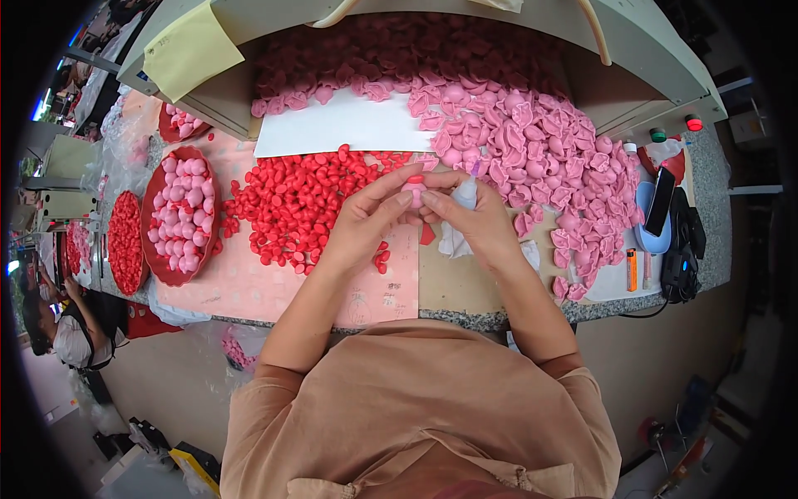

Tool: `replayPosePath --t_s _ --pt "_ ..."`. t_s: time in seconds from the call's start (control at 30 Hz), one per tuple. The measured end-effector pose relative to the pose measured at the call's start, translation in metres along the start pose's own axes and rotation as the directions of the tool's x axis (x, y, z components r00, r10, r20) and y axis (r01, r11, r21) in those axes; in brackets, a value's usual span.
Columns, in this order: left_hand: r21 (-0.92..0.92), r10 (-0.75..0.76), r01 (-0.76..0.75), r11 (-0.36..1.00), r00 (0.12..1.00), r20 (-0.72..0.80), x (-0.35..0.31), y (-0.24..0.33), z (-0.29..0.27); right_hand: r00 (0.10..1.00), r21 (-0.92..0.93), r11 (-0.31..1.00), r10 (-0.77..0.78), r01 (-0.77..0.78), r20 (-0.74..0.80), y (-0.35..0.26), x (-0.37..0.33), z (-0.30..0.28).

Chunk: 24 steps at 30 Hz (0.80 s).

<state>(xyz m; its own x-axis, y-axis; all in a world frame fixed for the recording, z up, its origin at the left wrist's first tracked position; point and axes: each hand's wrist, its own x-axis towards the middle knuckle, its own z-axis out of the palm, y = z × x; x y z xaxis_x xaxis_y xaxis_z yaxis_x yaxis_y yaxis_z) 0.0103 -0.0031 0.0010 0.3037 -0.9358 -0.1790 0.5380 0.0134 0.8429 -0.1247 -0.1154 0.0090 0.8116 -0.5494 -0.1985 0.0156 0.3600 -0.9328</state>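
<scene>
My left hand point(371, 214) pinches a small round pink piece with a red cap point(415, 194) between thumb and finger. The fingertips of my right hand point(475, 218) meet it from the other side. A translucent squeeze bottle point(465, 195) with a purple tip is tucked in my right hand, nozzle up. Left of my hands lies a heap of small glossy red pieces point(295, 208). A wide pile of soft pink ruffled pieces point(532, 141) spreads to the right and far side. Part of the pinched piece is hidden by my fingers.
A scalloped red tray point(147, 216) of pink-and-red pieces stands left, beside a tray of red pieces point(126, 241). A grey hood point(648, 58) overhangs the far side. A phone point(660, 202), a blue dish point(652, 237) and an orange lighter point(632, 269) lie right. Another person point(81, 333) sits far left.
</scene>
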Motion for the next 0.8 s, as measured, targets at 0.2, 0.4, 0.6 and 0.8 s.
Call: replayPosePath --t_s 0.2,0.4,0.6,0.8 --pt "-0.070 -0.019 0.022 0.997 0.999 0.046 -0.0001 0.0023 -0.0004 1.000 0.058 0.998 -0.004 0.004 0.003 0.0010 0.0005 0.0010" --pt "-0.075 -0.006 0.011 0.997 0.998 0.067 -0.0006 0.0033 0.0004 1.000 0.035 0.999 -0.024 0.024 -0.002 0.0033 0.0021 0.0000" --pt "-0.084 0.004 0.001 0.996 0.998 0.058 -0.0005 0.0015 0.0002 0.999 0.071 0.997 -0.039 0.038 0.009 0.0032 0.0022 0.0010" --pt "-0.095 0.017 -0.012 0.995 0.999 0.050 -0.0010 0.0009 0.0014 0.999 0.025 0.999 -0.046 0.046 0.013 0.0013 0.0013 0.0019"
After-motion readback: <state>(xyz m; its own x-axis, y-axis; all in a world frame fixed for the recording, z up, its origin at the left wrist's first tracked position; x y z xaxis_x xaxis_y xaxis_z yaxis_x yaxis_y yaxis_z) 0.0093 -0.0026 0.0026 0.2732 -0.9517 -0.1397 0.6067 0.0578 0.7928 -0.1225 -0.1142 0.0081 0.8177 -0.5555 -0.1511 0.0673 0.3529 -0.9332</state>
